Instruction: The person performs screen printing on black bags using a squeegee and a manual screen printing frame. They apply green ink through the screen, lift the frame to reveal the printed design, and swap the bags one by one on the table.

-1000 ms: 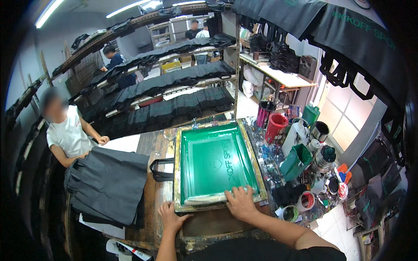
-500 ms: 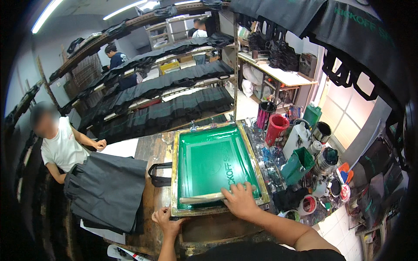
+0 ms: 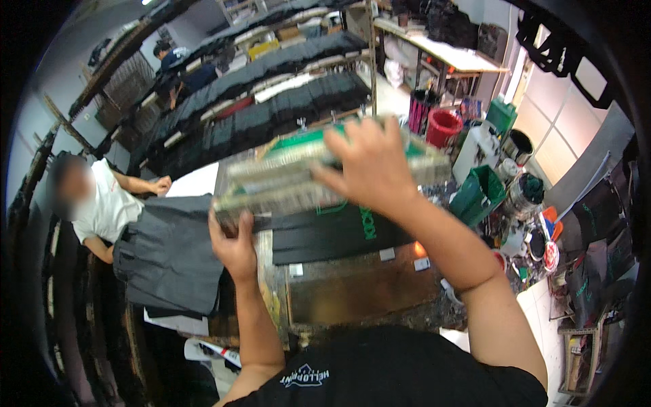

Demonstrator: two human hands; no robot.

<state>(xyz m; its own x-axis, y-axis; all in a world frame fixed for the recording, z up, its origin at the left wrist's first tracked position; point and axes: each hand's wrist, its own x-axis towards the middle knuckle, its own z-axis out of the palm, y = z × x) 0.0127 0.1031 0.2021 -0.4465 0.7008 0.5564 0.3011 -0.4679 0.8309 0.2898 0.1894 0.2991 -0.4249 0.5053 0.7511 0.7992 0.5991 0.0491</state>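
The wooden screen-printing frame (image 3: pixel 291 201) is tilted up, its near edge raised off the table and green ink on its mesh (image 3: pixel 302 140). My left hand (image 3: pixel 234 247) grips the near left corner of that frame. In my right hand (image 3: pixel 373 163) is a squeegee (image 3: pixel 271 163) with a long wooden handle, held across the near part of the screen; the fingers wrap over it. Beneath the frame a black fabric bag (image 3: pixel 325 237) lies flat, with fresh green print showing. The squeegee's blade is hidden.
At left a person in a white shirt (image 3: pixel 112 197) stands by dark bags (image 3: pixel 173 251). Ink containers crowd the right: a red bucket (image 3: pixel 444 127), a green jug (image 3: pixel 478 193), open cans (image 3: pixel 519 144). Racks of black bags (image 3: pixel 291 108) stand behind the table.
The frame's near side has swung up from the table, uncovering the printed bag. My left hand rose with its corner, and my right hand moved up and away with the squeegee.
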